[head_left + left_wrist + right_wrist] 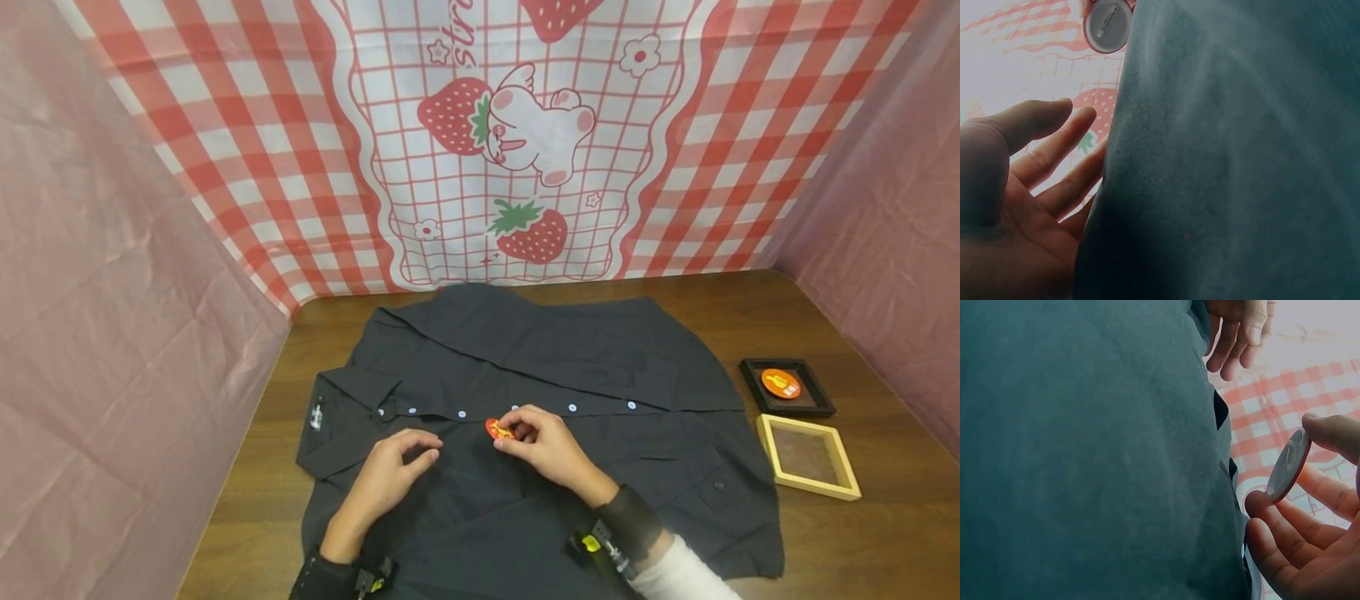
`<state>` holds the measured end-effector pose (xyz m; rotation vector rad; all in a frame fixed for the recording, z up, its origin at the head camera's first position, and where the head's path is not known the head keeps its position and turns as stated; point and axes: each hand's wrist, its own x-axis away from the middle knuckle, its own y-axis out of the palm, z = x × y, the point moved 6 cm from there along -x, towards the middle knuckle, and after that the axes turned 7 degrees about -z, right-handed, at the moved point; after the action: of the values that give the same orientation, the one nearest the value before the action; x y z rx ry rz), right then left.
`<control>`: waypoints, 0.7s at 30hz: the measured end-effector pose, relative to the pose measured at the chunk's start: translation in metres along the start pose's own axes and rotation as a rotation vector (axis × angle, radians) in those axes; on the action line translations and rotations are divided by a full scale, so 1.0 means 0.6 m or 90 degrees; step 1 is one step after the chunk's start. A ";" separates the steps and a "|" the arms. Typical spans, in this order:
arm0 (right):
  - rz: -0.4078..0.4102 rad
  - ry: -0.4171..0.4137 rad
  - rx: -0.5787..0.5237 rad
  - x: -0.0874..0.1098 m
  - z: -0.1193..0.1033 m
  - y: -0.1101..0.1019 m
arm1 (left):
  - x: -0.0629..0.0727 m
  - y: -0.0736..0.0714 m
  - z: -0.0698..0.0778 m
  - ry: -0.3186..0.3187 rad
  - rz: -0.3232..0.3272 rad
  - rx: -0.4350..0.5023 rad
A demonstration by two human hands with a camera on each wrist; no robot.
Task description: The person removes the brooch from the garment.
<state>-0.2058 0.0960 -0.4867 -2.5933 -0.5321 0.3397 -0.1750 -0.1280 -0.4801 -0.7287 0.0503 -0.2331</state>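
A dark button-up shirt (pixel 480 500) lies spread out, its collar to the left and a row of white buttons across it. Above the fabric, my right hand (pixel 551 450) pinches a round red-and-yellow pin badge (pixel 495 429) by its edges, between thumb and fingers. The right wrist view shows the badge (pixel 1288 465) tilted, its pale back visible. From the left wrist view, the pin on the back of the badge (pixel 1109 28) appears fastened flat. My left hand (pixel 386 475) hovers over the shirt near the collar with fingers loosely bent, holding nothing.
At the right of the wooden table (pixel 251 500), a black square tray (pixel 813 408) holds an orange round badge (pixel 782 384). In front of it sits a yellow-rimmed square tray (pixel 851 479). A checked strawberry cloth (pixel 285 150) hangs behind, with pink cloth (pixel 127 333) at the sides.
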 end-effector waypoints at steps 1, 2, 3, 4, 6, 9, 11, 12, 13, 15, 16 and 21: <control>0.002 0.000 -0.001 0.000 0.000 -0.001 | 0.000 0.000 0.000 0.000 0.000 0.000; 0.003 0.001 -0.003 0.000 0.000 -0.001 | 0.000 0.000 -0.001 0.000 0.000 0.000; 0.004 0.001 -0.003 0.001 0.001 -0.001 | 0.000 0.000 -0.001 0.001 0.000 -0.001; 0.004 0.001 -0.002 0.001 0.001 -0.002 | 0.000 0.000 -0.001 0.002 0.000 -0.002; 0.005 0.003 -0.001 0.003 0.001 -0.002 | 0.001 -0.001 0.000 0.004 0.002 -0.003; 0.008 0.006 0.000 0.004 0.003 -0.003 | 0.001 -0.001 0.001 0.008 0.004 -0.009; 0.008 0.011 0.000 0.005 0.004 -0.003 | 0.001 -0.001 0.001 0.011 0.005 -0.011; 0.008 0.013 0.002 0.006 0.005 -0.002 | 0.001 -0.001 0.002 0.012 0.005 -0.013; 0.008 0.014 0.003 0.006 0.006 -0.002 | 0.002 -0.001 0.002 0.012 0.005 -0.013; 0.005 0.018 0.004 0.006 0.007 -0.001 | 0.002 -0.001 0.003 0.013 0.003 -0.011; 0.003 0.020 0.004 0.007 0.008 0.000 | 0.003 -0.001 0.003 0.013 0.002 -0.010; 0.003 0.025 -0.002 0.007 0.009 0.001 | 0.003 -0.001 0.003 0.010 -0.003 -0.006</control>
<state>-0.2035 0.0995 -0.4919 -2.5992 -0.5143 0.2888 -0.1730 -0.1280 -0.4783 -0.7372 0.0652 -0.2425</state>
